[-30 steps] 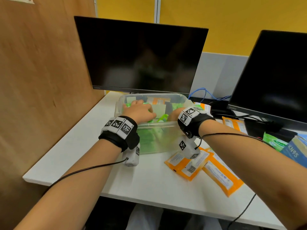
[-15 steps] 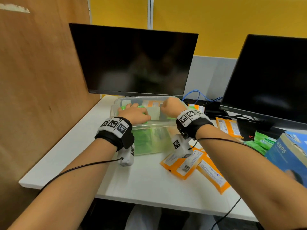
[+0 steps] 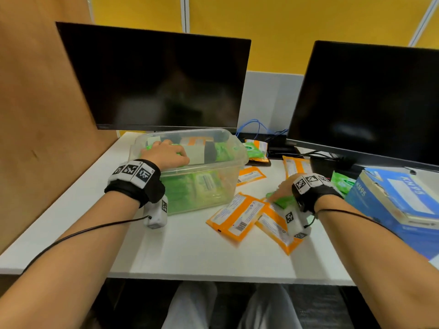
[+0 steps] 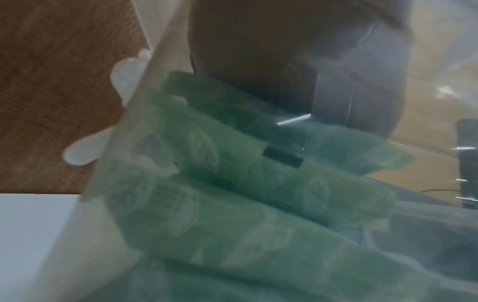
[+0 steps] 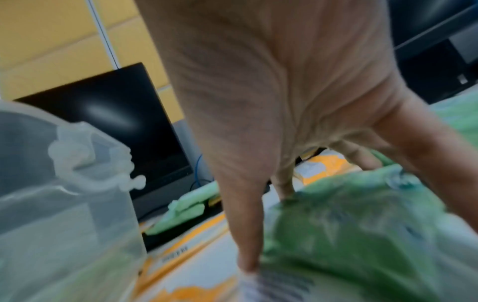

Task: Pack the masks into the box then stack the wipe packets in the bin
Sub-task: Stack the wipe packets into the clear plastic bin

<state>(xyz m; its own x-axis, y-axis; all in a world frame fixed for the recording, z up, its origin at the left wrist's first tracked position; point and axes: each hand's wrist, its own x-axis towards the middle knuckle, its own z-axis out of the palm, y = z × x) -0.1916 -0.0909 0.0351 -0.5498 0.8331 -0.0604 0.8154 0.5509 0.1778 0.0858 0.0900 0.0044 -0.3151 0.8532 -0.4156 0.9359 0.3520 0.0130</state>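
A clear plastic bin [image 3: 240, 148] stands on the desk with green wipe packets [image 3: 190, 186] stacked inside. My left hand [image 3: 166, 154] lies inside it, palm down on the top green packet. In the left wrist view the stacked packets [image 4: 245, 204] show blurred through the bin wall [image 4: 124, 143]. My right hand [image 3: 281, 189] is on the table right of the bin, gripping a green wipe packet [image 5: 349, 235] between its fingers [image 5: 245, 224] and thumb. That packet lies on orange packets [image 3: 235, 214]. A blue KN95 mask box [image 3: 392, 198] sits at the far right.
More orange packets [image 3: 249, 174] and green packets [image 3: 256, 148] lie behind and right of the bin. Two dark monitors [image 3: 161, 81] stand at the back, with cables [image 3: 259, 129] between them. A wooden panel [image 3: 42, 115] closes the left side.
My right hand has come out of the bin and moved right and down onto a green packet on the table. The left hand has stayed in the bin.
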